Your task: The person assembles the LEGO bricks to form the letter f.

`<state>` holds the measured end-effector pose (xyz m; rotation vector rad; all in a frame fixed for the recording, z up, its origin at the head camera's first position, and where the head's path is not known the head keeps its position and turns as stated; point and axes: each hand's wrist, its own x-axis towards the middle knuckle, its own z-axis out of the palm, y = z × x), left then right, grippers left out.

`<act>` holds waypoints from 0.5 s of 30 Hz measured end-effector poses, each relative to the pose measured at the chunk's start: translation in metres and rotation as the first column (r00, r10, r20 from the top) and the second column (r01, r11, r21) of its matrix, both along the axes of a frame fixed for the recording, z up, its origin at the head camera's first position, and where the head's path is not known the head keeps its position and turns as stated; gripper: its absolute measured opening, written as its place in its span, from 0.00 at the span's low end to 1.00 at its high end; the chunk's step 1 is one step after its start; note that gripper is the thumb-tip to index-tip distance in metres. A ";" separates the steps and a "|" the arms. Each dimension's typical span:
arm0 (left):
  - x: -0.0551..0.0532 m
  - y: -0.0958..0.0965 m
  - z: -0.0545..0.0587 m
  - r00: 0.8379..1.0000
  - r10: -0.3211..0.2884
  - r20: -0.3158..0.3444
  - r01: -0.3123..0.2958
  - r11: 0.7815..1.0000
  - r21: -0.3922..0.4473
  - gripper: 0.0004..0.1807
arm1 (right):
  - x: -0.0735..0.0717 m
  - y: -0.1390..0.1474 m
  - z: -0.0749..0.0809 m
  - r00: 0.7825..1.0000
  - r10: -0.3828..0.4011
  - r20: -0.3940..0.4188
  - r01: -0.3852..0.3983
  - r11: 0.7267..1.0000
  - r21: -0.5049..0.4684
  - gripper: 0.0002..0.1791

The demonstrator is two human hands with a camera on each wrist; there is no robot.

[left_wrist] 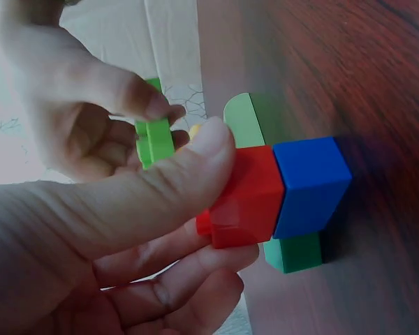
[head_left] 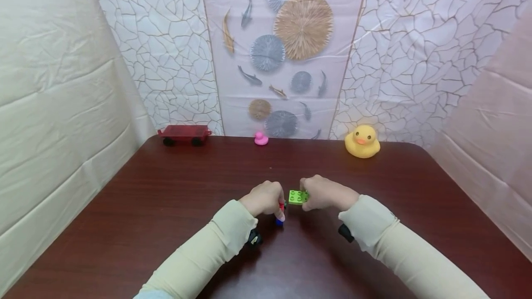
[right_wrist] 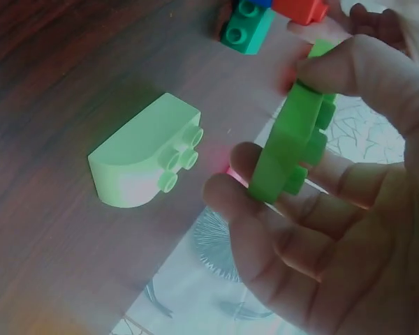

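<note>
My left hand point(head_left: 265, 197) pinches a red brick point(left_wrist: 250, 199) between thumb and fingers. A blue brick point(left_wrist: 313, 188) sits against the red one, towards the table. Beside the blue brick is a dark green brick point(right_wrist: 248, 29) with studs; whether it is joined on cannot be told. My right hand point(head_left: 323, 194) grips a flat lime green brick point(right_wrist: 285, 143) by its ends, above the table. On the tabletop near that hand lies a pale green brick point(right_wrist: 143, 150) with a rounded side and studs. The head view does not show this rounded brick clearly.
Along the far edge of the dark brown table point(head_left: 174, 188) stand a red wagon point(head_left: 184, 133), a small pink duck point(head_left: 261, 139) and a larger yellow duck point(head_left: 362, 142). Behind them hangs a patterned cloth point(head_left: 274, 59). Pale cloth walls rise on both sides.
</note>
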<state>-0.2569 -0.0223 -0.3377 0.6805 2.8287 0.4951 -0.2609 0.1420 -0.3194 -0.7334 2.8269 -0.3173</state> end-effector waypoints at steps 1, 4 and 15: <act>0.000 0.001 0.000 1.000 -0.001 0.003 0.001 1.000 0.000 0.12 | 0.001 0.001 0.000 1.000 0.003 0.007 -0.003 1.000 -0.009 0.13; -0.001 0.004 0.000 1.000 -0.002 0.006 0.002 1.000 0.005 0.12 | 0.005 0.003 0.002 1.000 0.008 0.026 -0.007 1.000 -0.026 0.14; -0.001 0.011 0.000 1.000 0.002 -0.025 -0.002 1.000 -0.025 0.14 | 0.014 0.003 0.001 0.996 0.093 0.003 -0.093 0.994 -0.064 0.13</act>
